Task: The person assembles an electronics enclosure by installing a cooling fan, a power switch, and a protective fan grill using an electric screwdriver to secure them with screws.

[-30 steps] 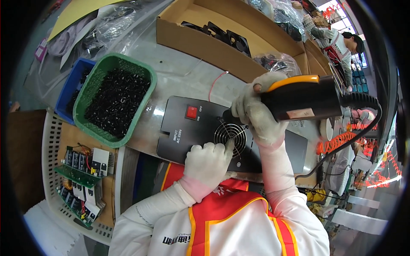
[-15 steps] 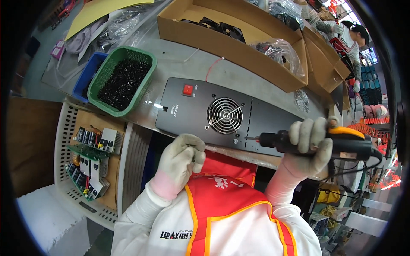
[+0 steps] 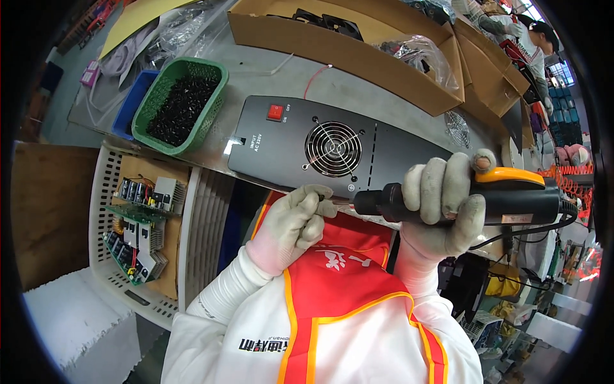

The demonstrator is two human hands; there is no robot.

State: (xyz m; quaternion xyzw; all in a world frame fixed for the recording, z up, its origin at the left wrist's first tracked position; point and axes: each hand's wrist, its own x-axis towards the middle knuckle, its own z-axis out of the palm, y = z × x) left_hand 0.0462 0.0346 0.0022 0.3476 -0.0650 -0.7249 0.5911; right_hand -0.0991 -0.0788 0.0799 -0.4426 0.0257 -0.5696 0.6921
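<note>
White long sleeves meet thin pale gloves, greyish at the fingers; the red apron has yellow edging, a white motif, and dark lettering marks the white chest.

Electric screwdriver, black with orange lever, is gripped in right hand, roughly level, bit pointed left. Small dark piece is pinched in left hand beside bit tip; contact unclear. Dark grey panel, long, is laid flat on surface, fitted with red rocker switch and round wire fan guard.
</note>
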